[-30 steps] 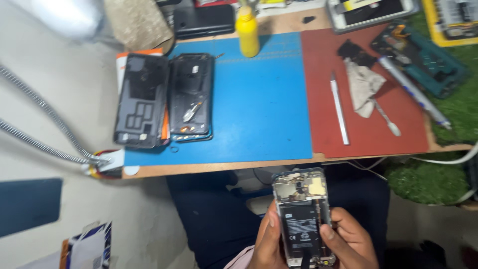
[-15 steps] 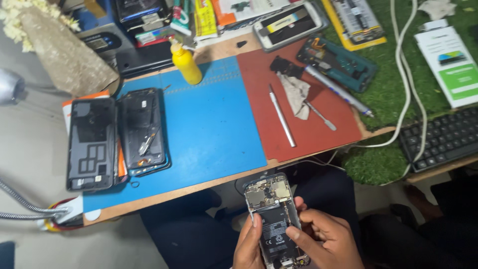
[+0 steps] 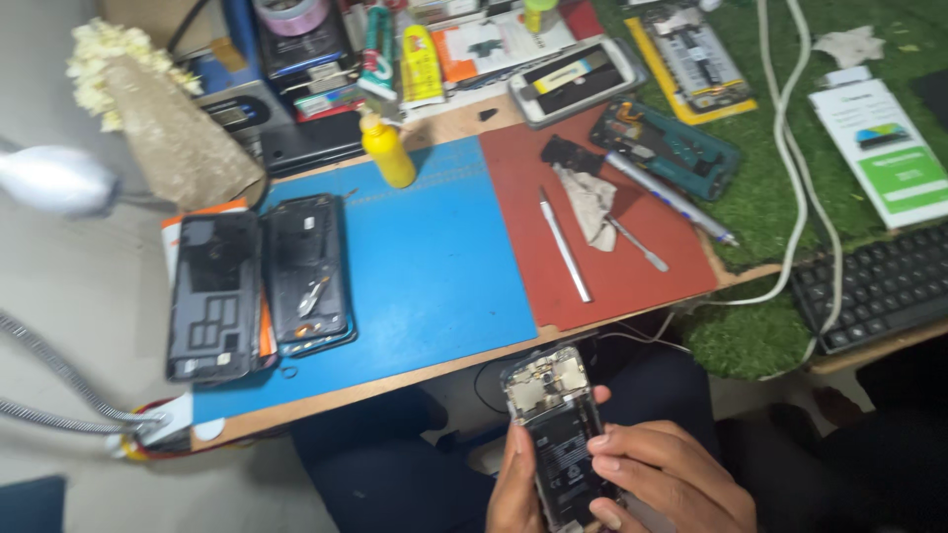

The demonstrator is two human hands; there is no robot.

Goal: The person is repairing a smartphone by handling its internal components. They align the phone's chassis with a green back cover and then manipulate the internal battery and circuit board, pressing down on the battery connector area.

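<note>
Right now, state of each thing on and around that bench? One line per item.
opened phone: back off, internals exposed, held below the bench edge
left hand: gripping the phone's left side
right hand: fingers across the phone's lower half
back cover: detached, lying flat
phone frame: open, lying beside the cover
yellow bottle: upright, capped
metal pry tool: lying loose on red mat

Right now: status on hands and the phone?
Left hand and right hand both grip the opened phone, below the desk edge. Nothing in the way.
</note>
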